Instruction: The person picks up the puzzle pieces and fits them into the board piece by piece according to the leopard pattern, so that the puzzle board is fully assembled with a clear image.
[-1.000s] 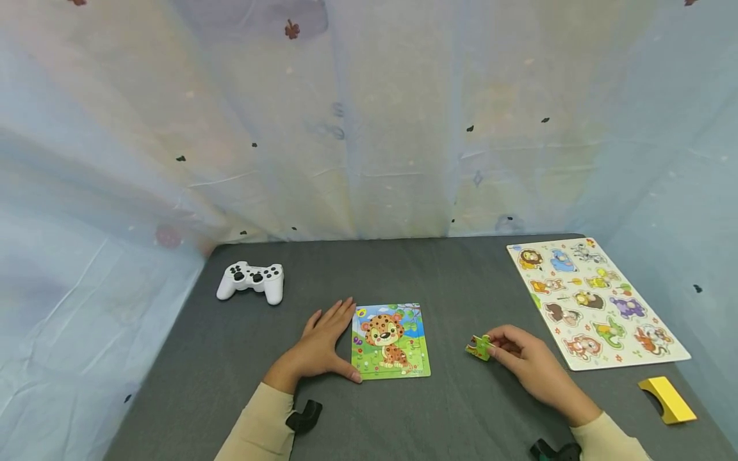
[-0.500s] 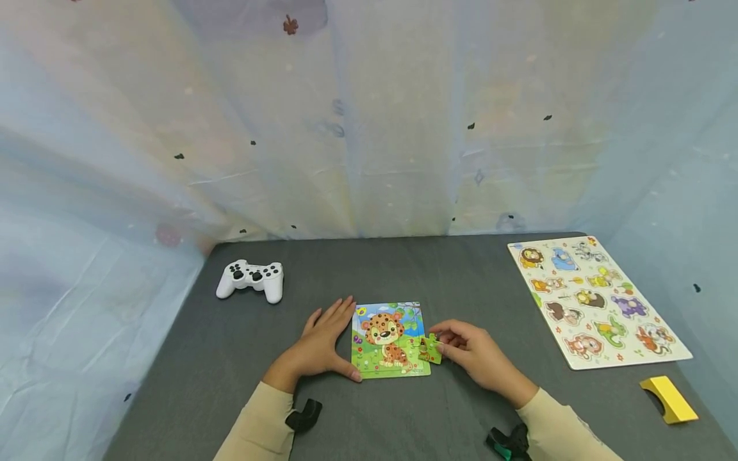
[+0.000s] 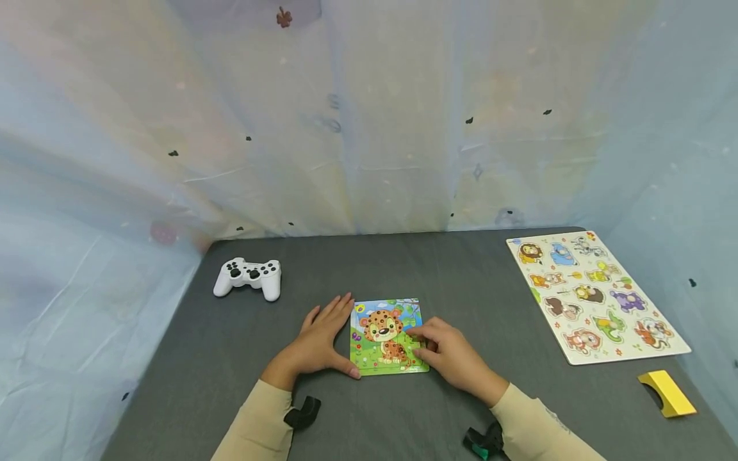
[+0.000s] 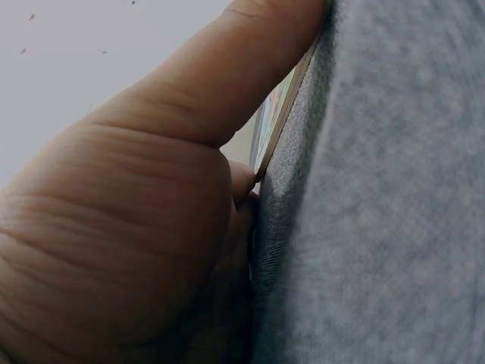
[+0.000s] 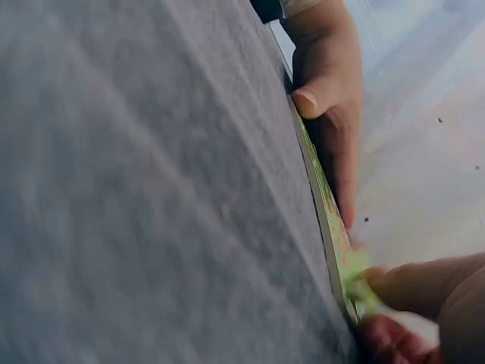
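A square leopard jigsaw puzzle (image 3: pixel 369 370) lies flat in its tray on the grey tabletop. Along its left side rests my left hand (image 3: pixel 316 342), fingers spread fairly straight and the thumb at the lower left corner. In the left wrist view the thumb (image 4: pixel 220 72) lies across the board's edge. My right hand (image 3: pixel 455 357) pinches a green puzzle piece (image 5: pixel 355 267) between thumb and fingers, over the right part of the picture. The piece is blurred in the right wrist view and partly hidden by the fingertips.
A white game controller (image 3: pixel 248 275) lies at the back left. To the right is a large animal peg board (image 3: pixel 556 333), with a yellow arched block (image 3: pixel 669 394) in front of it. A pale patterned sheet (image 3: pixel 403 128) hangs behind the table.
My right hand has moved left from beside the peg board, bringing the puzzle piece onto the leopard puzzle's right part. My left hand has stayed at the puzzle's left edge.
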`<state>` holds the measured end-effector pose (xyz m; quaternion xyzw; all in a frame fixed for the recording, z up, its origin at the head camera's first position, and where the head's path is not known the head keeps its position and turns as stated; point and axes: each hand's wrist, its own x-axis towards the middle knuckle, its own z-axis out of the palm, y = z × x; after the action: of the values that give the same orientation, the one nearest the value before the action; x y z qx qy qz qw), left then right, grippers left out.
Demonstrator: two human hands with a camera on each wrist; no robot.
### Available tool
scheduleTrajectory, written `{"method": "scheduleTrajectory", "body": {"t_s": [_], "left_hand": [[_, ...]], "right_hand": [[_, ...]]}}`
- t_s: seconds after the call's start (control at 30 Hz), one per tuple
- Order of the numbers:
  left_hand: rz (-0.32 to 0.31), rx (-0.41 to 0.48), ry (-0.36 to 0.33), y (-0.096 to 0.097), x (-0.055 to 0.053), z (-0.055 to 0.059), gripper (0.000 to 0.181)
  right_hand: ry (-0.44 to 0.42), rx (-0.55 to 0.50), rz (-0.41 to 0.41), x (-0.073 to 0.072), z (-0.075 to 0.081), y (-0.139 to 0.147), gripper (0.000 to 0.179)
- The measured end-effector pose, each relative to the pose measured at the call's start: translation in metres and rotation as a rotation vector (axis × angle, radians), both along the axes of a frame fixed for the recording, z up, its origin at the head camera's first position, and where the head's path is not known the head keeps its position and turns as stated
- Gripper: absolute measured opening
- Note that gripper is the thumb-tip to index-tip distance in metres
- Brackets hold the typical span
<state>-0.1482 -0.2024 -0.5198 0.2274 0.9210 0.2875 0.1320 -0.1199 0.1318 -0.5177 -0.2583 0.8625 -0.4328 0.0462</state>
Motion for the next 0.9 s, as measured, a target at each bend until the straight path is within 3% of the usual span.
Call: {"method": "scheduleTrajectory", "body": {"t_s": [0.2, 0.43, 0.77, 0.9], "left_hand": [[-0.002, -0.009, -0.001, 0.002, 0.0, -0.002, 0.152], [-0.013, 0.012, -0.009, 0.003, 0.0, -0.001, 0.15], [-0.007, 0.009, -0.007, -0.001, -0.001, -0.004, 0.15], [-0.008, 0.008, -0.013, -0.002, -0.001, -0.006, 0.149]], "right_hand": [[0.089, 0.113, -0.017, 0.009, 0.001, -0.004, 0.034], [0.075, 0.183, -0.07, 0.012, 0.001, -0.005, 0.038], [0.066, 0.219, -0.149, -0.002, -0.003, -0.01, 0.042], [0.081, 0.232, -0.135, -0.006, -0.005, -0.008, 0.04]]}}
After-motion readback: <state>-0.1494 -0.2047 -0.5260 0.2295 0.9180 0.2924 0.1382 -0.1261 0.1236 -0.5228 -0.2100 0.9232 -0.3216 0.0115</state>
